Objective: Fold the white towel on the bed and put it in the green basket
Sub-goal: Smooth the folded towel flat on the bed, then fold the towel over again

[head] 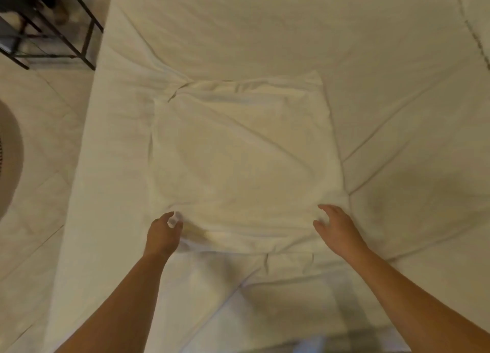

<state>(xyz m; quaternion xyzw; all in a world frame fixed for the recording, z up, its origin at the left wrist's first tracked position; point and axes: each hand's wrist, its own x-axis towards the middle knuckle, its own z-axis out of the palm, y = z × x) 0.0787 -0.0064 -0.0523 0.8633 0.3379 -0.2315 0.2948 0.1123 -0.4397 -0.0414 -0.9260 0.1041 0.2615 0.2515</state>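
Note:
The white towel (244, 161) lies spread flat on the bed (265, 29) as a wrinkled, roughly square shape. My left hand (163, 234) pinches the towel's near left corner, with cloth bunched between thumb and fingers. At the near right corner, my right hand (338, 229) has its fingers spread and rests on or just above the cloth, gripping nothing that I can see. The green basket is out of view.
A black metal-framed stand (57, 38) stands on the tiled floor (39, 151) beyond the bed's left side. A round pale object (10, 156) shows at the left edge. White sheet extends around the towel on all sides.

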